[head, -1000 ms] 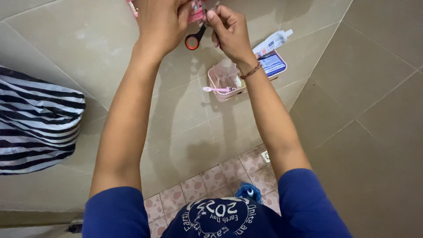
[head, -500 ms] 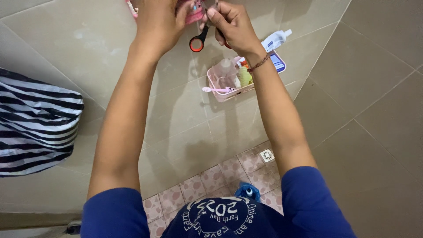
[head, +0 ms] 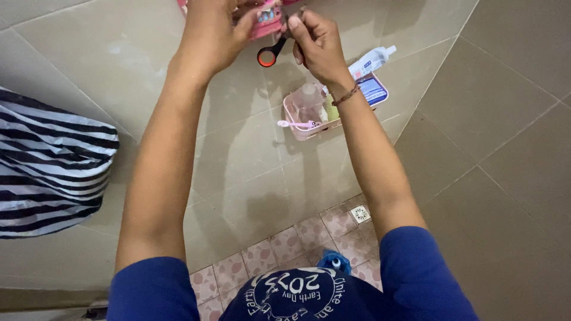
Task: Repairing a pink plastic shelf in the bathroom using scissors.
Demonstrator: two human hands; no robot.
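While both arms reach up, two hands meet at a pink packet by the wall.
Left hand [head: 211,35] grips the pink packet [head: 266,16]; right hand [head: 315,44] holds red-handled scissors [head: 270,53] against it, above a pink basket [head: 297,116] mounted on the tiles.

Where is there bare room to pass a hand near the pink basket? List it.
Bare tile lies between the striped cloth and the pink basket, and across the tiles right of the white tube. Crowded: the basket with tube and blue packet beside it, and above, where the left hand and right hand hold a pink pack and scissors.
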